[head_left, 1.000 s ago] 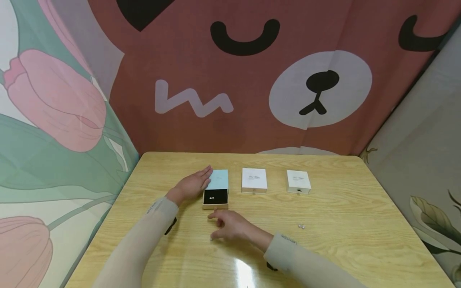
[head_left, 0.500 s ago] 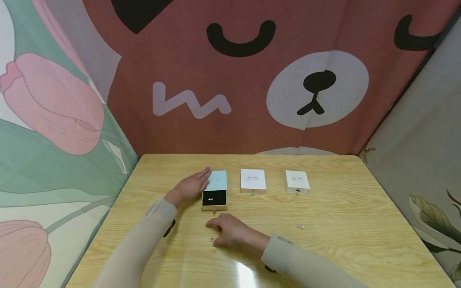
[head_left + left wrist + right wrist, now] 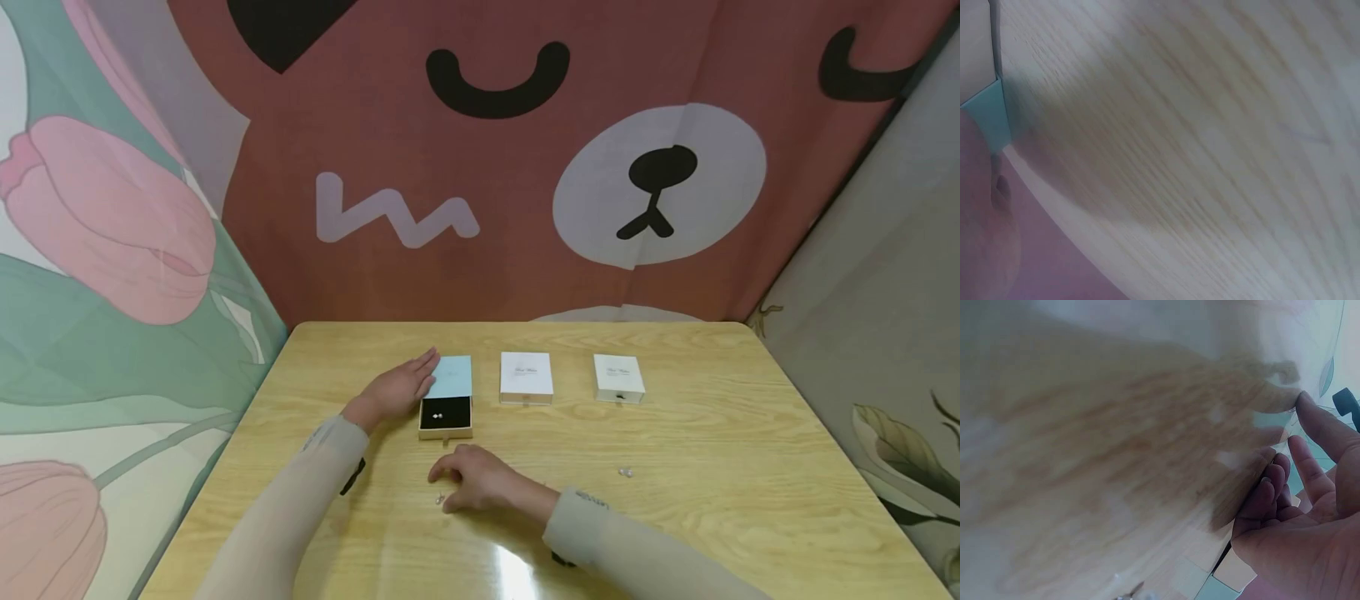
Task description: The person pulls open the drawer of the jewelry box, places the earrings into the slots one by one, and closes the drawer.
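Observation:
A light blue jewelry box [image 3: 452,377] has its drawer [image 3: 457,423] pulled out toward me, and a pair of small shiny studs [image 3: 438,416] lies on the black lining. My left hand [image 3: 393,390] rests along the box's left side with its fingers straight. In the left wrist view, the blue box corner [image 3: 994,115] shows at the left edge. Just in front of the drawer, my right hand [image 3: 480,479] hovers with thumb and index finger apart, nothing between them. Small shiny earrings [image 3: 440,499] lie on the table beside its thumb tip; the right wrist view catches them [image 3: 1129,596] at the bottom.
Two closed white boxes, one in the middle [image 3: 527,373] and one farther right [image 3: 619,375], stand in line with the blue one. Another small shiny pair [image 3: 626,472] lies on the wooden table [image 3: 720,467] at the right. A printed cloth [image 3: 405,283] hangs behind the table.
My right hand has drawn slightly back from the drawer, and the earrings beside its thumb now show more clearly. The left hand stays on the box; the head view has shifted a little.

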Available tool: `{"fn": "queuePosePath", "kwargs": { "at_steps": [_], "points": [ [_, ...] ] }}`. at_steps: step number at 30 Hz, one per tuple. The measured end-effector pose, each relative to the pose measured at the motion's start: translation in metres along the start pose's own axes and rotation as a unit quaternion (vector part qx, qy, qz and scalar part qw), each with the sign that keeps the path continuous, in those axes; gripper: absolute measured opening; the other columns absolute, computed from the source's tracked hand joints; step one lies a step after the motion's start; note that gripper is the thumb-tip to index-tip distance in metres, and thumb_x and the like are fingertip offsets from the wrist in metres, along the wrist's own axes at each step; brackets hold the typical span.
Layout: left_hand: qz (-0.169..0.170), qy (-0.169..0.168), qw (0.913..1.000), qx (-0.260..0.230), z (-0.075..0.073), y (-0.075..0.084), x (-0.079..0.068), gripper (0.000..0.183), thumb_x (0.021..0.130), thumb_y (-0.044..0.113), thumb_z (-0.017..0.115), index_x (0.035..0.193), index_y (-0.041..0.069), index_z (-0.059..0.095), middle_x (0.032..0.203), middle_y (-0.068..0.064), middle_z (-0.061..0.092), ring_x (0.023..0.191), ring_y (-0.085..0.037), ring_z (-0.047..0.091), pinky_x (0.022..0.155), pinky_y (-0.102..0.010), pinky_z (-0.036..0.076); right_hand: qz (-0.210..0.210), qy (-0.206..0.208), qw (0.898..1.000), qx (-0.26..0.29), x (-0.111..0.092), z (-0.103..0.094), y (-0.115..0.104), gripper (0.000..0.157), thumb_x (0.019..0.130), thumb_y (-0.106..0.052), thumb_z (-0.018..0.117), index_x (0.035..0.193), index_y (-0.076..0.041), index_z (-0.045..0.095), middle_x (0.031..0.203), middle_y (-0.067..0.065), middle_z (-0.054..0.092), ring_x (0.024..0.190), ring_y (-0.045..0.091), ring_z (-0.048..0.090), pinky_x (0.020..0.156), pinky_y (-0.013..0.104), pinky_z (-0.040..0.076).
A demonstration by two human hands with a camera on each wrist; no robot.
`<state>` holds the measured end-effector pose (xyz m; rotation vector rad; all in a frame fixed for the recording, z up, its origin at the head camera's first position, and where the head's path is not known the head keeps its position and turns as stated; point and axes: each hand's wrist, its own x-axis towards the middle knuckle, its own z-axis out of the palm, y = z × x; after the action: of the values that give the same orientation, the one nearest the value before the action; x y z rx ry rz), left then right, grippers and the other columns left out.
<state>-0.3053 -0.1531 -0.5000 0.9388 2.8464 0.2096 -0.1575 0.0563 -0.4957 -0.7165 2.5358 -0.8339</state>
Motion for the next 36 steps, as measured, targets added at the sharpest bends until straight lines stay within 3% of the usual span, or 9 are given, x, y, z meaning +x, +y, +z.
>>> {"fn": "queuePosePath", "kwargs": {
  "at_steps": [16,36],
  "points": [
    [0.0,0.009,1.0,0.003,0.0028,-0.0019,-0.0009,0.058,0.113,0.037,0.026,0.162,0.008,0.019,0.17,-0.008,0.014,0.154,-0.029,0.023,0.124,-0.046,0.028,-0.003,0.003,1.0,-0.027,0.0006,-0.0001,-0.0055,0.018,0.084,-0.024,0.085,0.099,-0.028,0.076,0.086,-0.009,0.052,0.078,0.004,0.046,0.071,0.019,0.042],
    [0.003,0.011,0.9999,0.004,0.0028,-0.0003,-0.0011,0.058,0.113,0.037,0.026,0.163,0.009,0.018,0.17,-0.008,0.015,0.154,-0.027,0.022,0.124,-0.044,0.026,-0.008,0.0,0.999,-0.048,0.0027,0.0015,-0.0074,0.012,0.084,-0.026,0.084,0.092,-0.029,0.075,0.085,-0.011,0.054,0.078,0.002,0.046,0.072,0.018,0.042]
  ]
}}
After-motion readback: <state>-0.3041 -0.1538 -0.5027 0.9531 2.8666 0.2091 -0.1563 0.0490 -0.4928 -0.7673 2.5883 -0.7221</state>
